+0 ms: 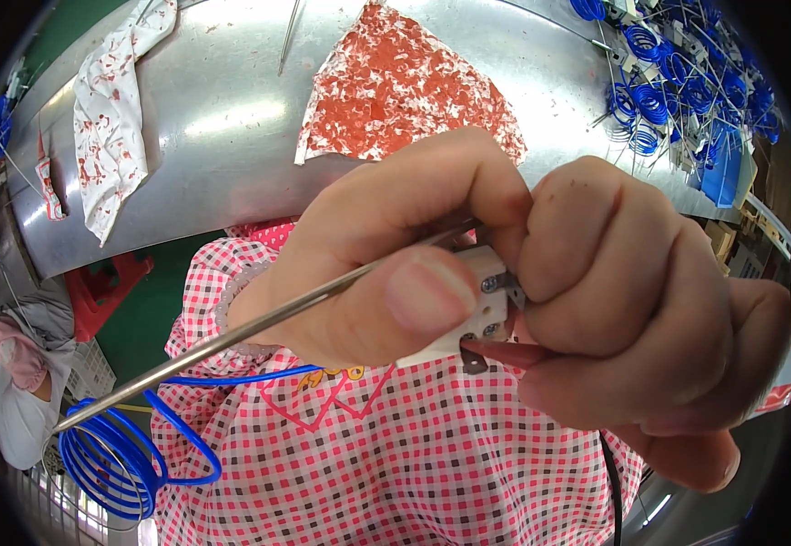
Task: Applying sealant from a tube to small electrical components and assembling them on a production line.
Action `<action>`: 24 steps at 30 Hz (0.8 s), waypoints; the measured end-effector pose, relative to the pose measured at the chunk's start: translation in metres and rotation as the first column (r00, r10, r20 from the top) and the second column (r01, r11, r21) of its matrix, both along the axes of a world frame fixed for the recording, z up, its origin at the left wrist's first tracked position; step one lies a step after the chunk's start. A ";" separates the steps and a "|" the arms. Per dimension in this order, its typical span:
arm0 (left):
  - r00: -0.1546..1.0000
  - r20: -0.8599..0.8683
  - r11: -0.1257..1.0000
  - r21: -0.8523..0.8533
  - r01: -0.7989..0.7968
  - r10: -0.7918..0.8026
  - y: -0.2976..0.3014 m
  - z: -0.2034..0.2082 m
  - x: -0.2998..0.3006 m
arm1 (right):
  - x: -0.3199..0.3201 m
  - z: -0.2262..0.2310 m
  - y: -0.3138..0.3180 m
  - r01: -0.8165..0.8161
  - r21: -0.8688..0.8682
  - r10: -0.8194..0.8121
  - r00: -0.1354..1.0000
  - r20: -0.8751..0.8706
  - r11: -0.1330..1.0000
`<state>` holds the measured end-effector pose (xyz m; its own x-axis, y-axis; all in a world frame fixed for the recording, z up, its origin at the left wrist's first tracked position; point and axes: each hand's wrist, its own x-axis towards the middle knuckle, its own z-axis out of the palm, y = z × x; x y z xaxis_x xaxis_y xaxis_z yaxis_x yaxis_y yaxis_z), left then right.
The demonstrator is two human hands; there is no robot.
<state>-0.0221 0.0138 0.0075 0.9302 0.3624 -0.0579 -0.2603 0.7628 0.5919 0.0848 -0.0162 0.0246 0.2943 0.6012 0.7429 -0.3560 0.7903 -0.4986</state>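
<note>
- Left hand (350,218): its grip is clamped on a small, white, screw-studded block (497,307), held before the pink-checked fabric garment (414,455).
- Right hand (637,291) curls beside it; what its grip holds, I cannot tell.
- The thin silver metal rod (232,345), crossing the left hand, could snag the blue coiled tube (109,455), perhaps twisting the block loose.

The rod (230,342) and tabletop (223,55) are glossy metal
</note>
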 end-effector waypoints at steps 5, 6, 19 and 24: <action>1.000 0.015 0.998 0.069 -0.001 0.000 0.001 -0.009 0.003 | 0.000 -0.004 0.001 0.040 -0.014 -0.041 0.999 -0.019 0.999; 0.999 0.023 0.996 0.090 -0.027 0.025 0.001 -0.008 0.002 | -0.002 -0.003 0.001 0.045 -0.013 -0.046 0.999 -0.026 0.999; 0.958 0.286 1.000 0.008 0.003 -0.005 -0.003 -0.020 0.001 | -0.020 -0.005 -0.001 0.166 0.114 -0.135 0.960 -0.244 0.979; 0.961 0.275 0.999 -0.032 0.032 -0.022 -0.001 -0.021 0.003 | -0.014 -0.003 -0.005 0.152 0.054 -0.139 0.971 -0.195 0.987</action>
